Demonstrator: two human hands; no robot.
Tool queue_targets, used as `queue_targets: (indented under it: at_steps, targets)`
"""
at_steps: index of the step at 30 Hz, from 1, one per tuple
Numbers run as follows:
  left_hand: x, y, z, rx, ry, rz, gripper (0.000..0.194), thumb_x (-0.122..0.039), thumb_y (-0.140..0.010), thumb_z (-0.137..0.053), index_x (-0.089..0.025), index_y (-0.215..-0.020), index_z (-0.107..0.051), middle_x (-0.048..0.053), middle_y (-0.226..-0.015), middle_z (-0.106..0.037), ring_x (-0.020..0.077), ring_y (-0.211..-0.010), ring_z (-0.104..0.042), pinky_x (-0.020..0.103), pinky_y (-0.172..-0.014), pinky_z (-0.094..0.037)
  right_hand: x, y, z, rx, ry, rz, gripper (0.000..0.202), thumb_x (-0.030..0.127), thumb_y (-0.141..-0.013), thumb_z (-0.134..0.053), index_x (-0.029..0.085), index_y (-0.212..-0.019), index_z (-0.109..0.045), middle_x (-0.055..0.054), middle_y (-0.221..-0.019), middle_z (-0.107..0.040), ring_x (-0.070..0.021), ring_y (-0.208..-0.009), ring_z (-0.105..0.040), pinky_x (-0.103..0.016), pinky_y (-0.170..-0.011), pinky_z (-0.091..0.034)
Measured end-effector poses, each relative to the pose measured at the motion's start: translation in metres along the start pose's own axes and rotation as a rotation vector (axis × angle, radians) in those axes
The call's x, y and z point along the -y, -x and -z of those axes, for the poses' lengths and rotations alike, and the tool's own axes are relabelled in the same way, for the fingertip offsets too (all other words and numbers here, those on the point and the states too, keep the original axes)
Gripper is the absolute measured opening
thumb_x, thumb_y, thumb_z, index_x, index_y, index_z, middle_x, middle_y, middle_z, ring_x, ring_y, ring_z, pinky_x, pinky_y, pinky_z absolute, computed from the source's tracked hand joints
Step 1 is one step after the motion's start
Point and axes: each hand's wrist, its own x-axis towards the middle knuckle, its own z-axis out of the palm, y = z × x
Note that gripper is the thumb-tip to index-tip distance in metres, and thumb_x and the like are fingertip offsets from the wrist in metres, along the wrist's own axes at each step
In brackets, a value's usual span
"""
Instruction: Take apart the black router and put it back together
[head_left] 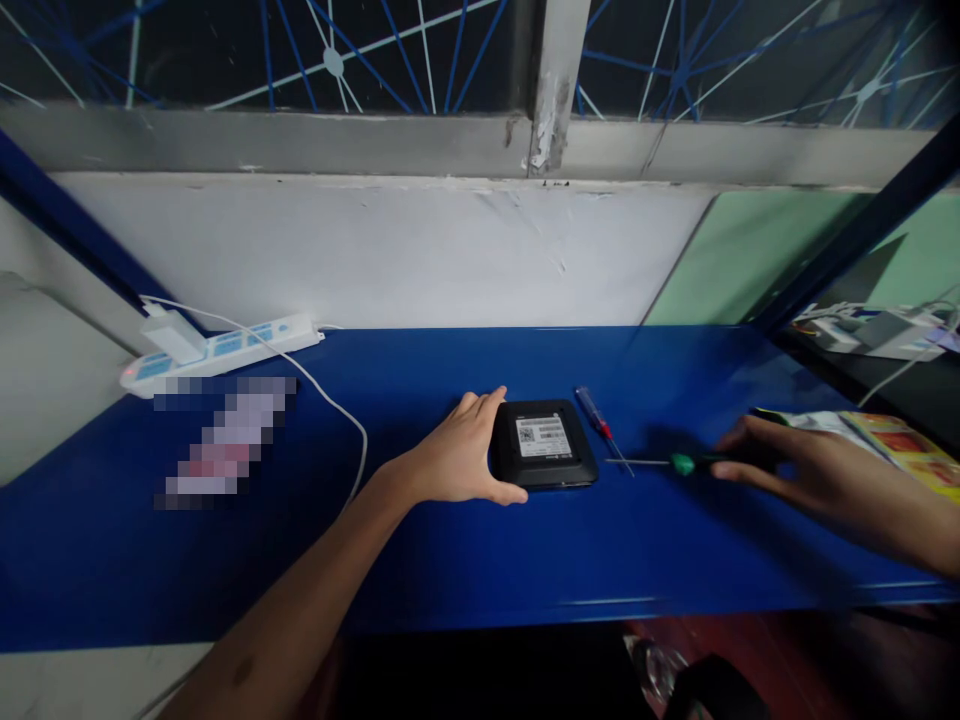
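Note:
My left hand (465, 450) is closed around the left side of a flat black box-shaped device (581, 470), thumb at its near edge and fingers at its far edge. The device lies on the blue table with a white printed label (543, 437) facing up. Over to the right, my right hand (795, 465) pinches the dark end of a green-and-black-handled screwdriver (682, 463), whose thin shaft points left at the device. A second screwdriver (592, 408), with a clear handle and red collar, lies between them, its tip close to the green one's shaft.
A white power strip (262, 340) with a plugged-in charger (174, 335) sits at the back left. Its white cable (330, 395) curves across the blue table (450, 560). Colourful packets (900, 440) lie beyond my right hand. A pale wall (420, 260) rises behind.

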Motion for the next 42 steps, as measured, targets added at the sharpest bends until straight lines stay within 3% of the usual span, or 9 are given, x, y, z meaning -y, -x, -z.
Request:
queue_targets:
  at_steps: [4,10,16,20,26,28,31,34,42]
  targets:
    - [0.001,0.001,0.0,0.005,0.0,-0.014,0.133,-0.069,-0.059,-0.078,-0.018,-0.16,-0.008,0.02,-0.156,-0.031,0.0474,-0.144,-0.024,0.063,-0.109,-0.035,-0.018,-0.012,-0.008,-0.08,-0.064,-0.058,0.033,0.061,-0.087,-0.058,0.029,-0.093,-0.066,-0.006,-0.09,-0.076,-0.0268,-0.078,-0.072,-0.036,-0.065,-0.054]
    - [0.001,0.004,0.0,0.005,0.0,-0.004,0.133,-0.07,-0.06,-0.077,-0.022,-0.16,-0.005,0.02,-0.152,-0.035,0.0462,-0.141,-0.031,0.063,-0.109,-0.036,-0.013,-0.04,-0.036,-0.356,-0.055,-0.204,0.047,0.069,-0.084,-0.057,0.023,-0.09,-0.058,-0.004,-0.075,-0.07,-0.0208,-0.063,-0.063,-0.032,-0.057,-0.046]
    - [0.001,0.006,0.002,0.023,-0.001,0.0,0.134,-0.073,-0.06,-0.077,-0.02,-0.16,-0.005,0.02,-0.151,-0.035,0.0446,-0.141,-0.03,0.061,-0.111,-0.035,-0.004,-0.055,-0.054,-0.385,0.095,-0.265,0.043,0.064,-0.089,-0.052,0.021,-0.09,-0.052,-0.008,-0.079,-0.07,-0.0247,-0.067,-0.067,-0.033,-0.06,-0.046]
    - [0.001,0.006,0.003,0.014,0.008,-0.014,0.13,-0.072,-0.062,-0.077,-0.024,-0.16,-0.006,0.018,-0.152,-0.035,0.0443,-0.14,-0.033,0.062,-0.109,-0.036,-0.001,-0.054,-0.061,-0.359,0.252,-0.238,0.046,0.065,-0.092,-0.046,0.02,-0.099,-0.053,-0.009,-0.083,-0.069,-0.0262,-0.067,-0.065,-0.034,-0.056,-0.042]
    - [-0.002,0.006,0.004,0.027,0.004,-0.008,0.133,-0.075,-0.061,-0.076,-0.023,-0.161,-0.006,0.02,-0.155,-0.032,0.0479,-0.141,-0.03,0.067,-0.108,-0.036,0.026,-0.062,-0.047,-0.599,0.272,-0.11,0.058,0.068,-0.091,-0.045,0.016,-0.11,-0.058,-0.016,-0.098,-0.066,-0.0323,-0.093,-0.064,-0.043,-0.077,-0.05]
    - [-0.004,0.006,0.004,0.018,-0.011,-0.003,0.131,-0.077,-0.063,-0.074,-0.021,-0.16,-0.005,0.02,-0.159,-0.028,0.048,-0.143,-0.027,0.067,-0.11,-0.034,0.048,-0.071,-0.043,-0.548,0.133,-0.043,0.052,0.064,-0.093,-0.046,0.017,-0.11,-0.059,-0.014,-0.099,-0.067,-0.0276,-0.088,-0.065,-0.04,-0.078,-0.051]
    - [-0.006,0.005,0.003,-0.017,-0.054,-0.037,0.128,-0.078,-0.066,-0.071,-0.019,-0.16,-0.007,0.019,-0.163,-0.021,0.0457,-0.148,-0.02,0.065,-0.117,-0.026,0.083,-0.087,-0.044,-0.274,-0.025,0.103,0.046,0.06,-0.095,-0.047,0.019,-0.11,-0.062,-0.011,-0.099,-0.069,-0.0223,-0.078,-0.066,-0.037,-0.073,-0.053]
    - [-0.007,0.004,0.0,-0.05,-0.09,-0.082,0.125,-0.077,-0.066,-0.072,-0.017,-0.159,-0.013,0.019,-0.163,-0.022,0.0431,-0.149,-0.021,0.06,-0.119,-0.025,0.108,-0.101,-0.052,-0.073,-0.031,0.174,0.042,0.056,-0.096,-0.048,0.019,-0.109,-0.064,-0.011,-0.102,-0.07,-0.0233,-0.086,-0.068,-0.037,-0.078,-0.053]
    - [-0.005,0.0,-0.007,-0.08,-0.105,-0.111,0.122,-0.068,-0.062,-0.08,-0.015,-0.155,-0.021,0.02,-0.156,-0.034,0.0408,-0.145,-0.028,0.056,-0.117,-0.032,0.121,-0.116,-0.063,-0.051,0.066,0.135,0.045,0.054,-0.098,-0.043,0.016,-0.09,-0.065,-0.014,-0.092,-0.07,-0.025,-0.082,-0.067,-0.039,-0.076,-0.05]
